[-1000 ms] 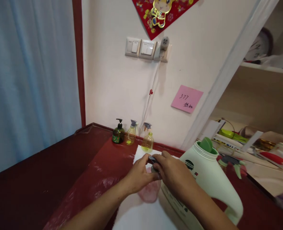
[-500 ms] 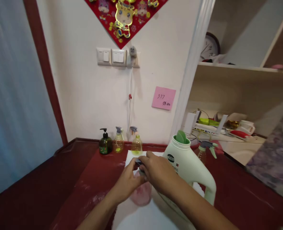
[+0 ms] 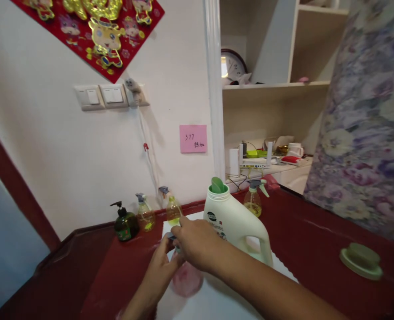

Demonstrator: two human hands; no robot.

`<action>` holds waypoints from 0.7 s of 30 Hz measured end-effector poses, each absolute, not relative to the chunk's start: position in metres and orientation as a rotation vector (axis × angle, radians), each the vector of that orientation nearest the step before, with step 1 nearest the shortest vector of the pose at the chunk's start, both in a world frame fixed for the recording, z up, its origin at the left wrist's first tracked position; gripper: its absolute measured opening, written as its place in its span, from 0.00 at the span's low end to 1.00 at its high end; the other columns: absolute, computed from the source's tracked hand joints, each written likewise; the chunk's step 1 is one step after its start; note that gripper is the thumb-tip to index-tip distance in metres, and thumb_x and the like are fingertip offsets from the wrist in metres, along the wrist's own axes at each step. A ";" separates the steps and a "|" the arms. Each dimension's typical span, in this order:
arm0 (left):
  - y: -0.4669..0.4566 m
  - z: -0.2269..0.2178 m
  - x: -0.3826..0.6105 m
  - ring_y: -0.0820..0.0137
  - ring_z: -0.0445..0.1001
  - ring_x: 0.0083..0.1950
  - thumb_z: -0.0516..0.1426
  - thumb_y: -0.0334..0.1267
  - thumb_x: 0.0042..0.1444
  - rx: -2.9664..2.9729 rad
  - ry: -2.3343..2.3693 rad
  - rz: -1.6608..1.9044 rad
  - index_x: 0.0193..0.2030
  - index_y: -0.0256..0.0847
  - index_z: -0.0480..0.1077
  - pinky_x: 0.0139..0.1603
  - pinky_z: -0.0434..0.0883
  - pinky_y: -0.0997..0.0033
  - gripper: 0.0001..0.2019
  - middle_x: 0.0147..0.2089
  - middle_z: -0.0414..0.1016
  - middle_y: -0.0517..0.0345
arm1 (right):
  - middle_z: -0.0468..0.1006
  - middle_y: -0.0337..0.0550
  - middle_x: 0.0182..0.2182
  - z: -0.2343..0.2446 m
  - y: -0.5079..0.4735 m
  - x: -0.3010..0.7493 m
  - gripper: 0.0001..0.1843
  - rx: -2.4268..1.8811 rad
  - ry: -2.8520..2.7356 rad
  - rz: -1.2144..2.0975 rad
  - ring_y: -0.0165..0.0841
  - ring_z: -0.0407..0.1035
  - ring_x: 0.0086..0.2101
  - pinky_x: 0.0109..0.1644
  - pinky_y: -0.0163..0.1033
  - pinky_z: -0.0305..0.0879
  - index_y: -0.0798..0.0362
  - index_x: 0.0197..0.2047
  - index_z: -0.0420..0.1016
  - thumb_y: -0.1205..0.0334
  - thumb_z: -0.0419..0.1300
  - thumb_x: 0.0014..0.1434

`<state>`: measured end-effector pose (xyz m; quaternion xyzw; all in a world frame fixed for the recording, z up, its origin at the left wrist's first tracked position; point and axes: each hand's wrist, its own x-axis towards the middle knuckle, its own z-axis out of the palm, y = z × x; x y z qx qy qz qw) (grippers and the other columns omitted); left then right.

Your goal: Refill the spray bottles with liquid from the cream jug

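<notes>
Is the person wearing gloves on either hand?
No, the left hand and the right hand are both bare.

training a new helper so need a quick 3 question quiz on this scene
1. Which is nearer the white jug: the left hand or the right hand?
2. True or false: the pump bottle stands on the white sheet.
3. Fill in the blank: the number on the pink note is ___.

Key:
1. The right hand
2. False, it stands on the red counter
3. 377
</notes>
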<state>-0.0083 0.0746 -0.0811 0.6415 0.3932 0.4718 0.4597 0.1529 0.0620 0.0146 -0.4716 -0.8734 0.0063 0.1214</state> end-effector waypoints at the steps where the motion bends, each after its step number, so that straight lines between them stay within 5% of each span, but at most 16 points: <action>1: 0.076 -0.083 -0.006 0.50 0.72 0.59 0.68 0.51 0.53 1.569 0.994 1.199 0.56 0.41 0.70 0.55 0.71 0.58 0.28 0.56 0.77 0.47 | 0.80 0.49 0.44 0.015 0.063 0.153 0.10 -1.371 -2.551 0.022 0.45 0.80 0.38 0.36 0.43 0.72 0.53 0.45 0.79 0.62 0.64 0.61; 7: 0.082 -0.084 -0.013 0.48 0.74 0.56 0.68 0.52 0.52 1.624 1.041 1.130 0.48 0.39 0.75 0.53 0.72 0.58 0.23 0.50 0.81 0.46 | 0.81 0.51 0.44 0.019 0.064 0.153 0.10 -1.349 -2.574 0.028 0.44 0.80 0.39 0.36 0.42 0.73 0.55 0.45 0.80 0.63 0.64 0.61; 13: 0.080 -0.075 -0.019 0.50 0.74 0.57 0.64 0.56 0.58 1.617 1.012 0.992 0.45 0.39 0.76 0.60 0.68 0.54 0.21 0.50 0.80 0.47 | 0.82 0.52 0.44 0.021 0.061 0.155 0.10 -1.349 -2.530 -0.015 0.42 0.79 0.37 0.37 0.42 0.73 0.56 0.46 0.81 0.64 0.63 0.61; 18: 0.079 -0.080 -0.011 0.52 0.75 0.51 0.69 0.54 0.49 1.578 1.025 1.122 0.42 0.41 0.74 0.51 0.72 0.59 0.22 0.45 0.80 0.51 | 0.82 0.52 0.42 0.016 0.067 0.155 0.11 -1.319 -2.498 0.000 0.44 0.78 0.36 0.35 0.44 0.74 0.56 0.44 0.81 0.63 0.66 0.58; 21: 0.081 -0.081 -0.011 0.56 0.75 0.42 0.69 0.54 0.49 1.640 1.073 1.170 0.33 0.41 0.72 0.45 0.73 0.61 0.19 0.36 0.78 0.54 | 0.78 0.55 0.53 0.015 0.059 0.162 0.21 -1.263 -2.387 -0.064 0.48 0.75 0.49 0.48 0.51 0.73 0.53 0.60 0.74 0.56 0.61 0.65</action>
